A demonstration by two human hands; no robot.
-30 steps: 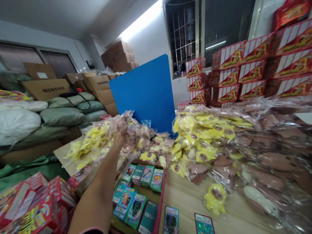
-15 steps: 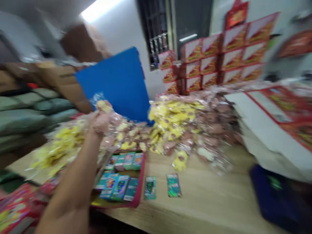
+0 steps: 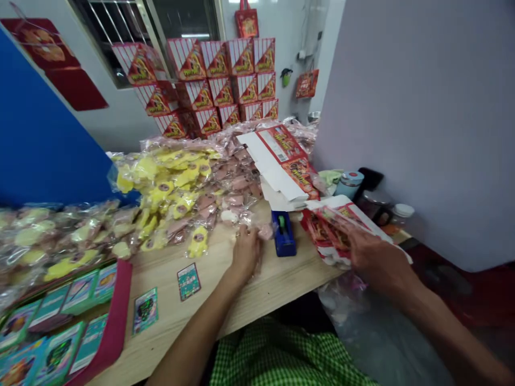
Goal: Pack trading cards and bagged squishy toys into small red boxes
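Note:
My left hand (image 3: 245,251) rests on the wooden table (image 3: 289,273) with its fingers curled on a clear packet holding a pink toy (image 3: 264,231). Just right of it stands a blue tape dispenser (image 3: 284,234). My right hand (image 3: 370,254) lies on a stack of flat red-and-white cartons (image 3: 325,228) at the table's right end, fingers closed on the top carton's edge. A heap of bagged yellow toys (image 3: 169,179) and pink toys (image 3: 233,185) lies behind my left hand.
Two loose card packs (image 3: 188,281) (image 3: 145,310) lie on the table left of my arm. A red tray of green card packs (image 3: 80,316) fills the lower left. Unfolded cartons (image 3: 277,155), stacked red boxes (image 3: 217,80), a blue board (image 3: 44,145) and a grey wall (image 3: 422,118) surround the table.
The view swung right. My left hand came down from the toy heap at the left to the table by the tape dispenser. My right hand came into view on the flat cartons.

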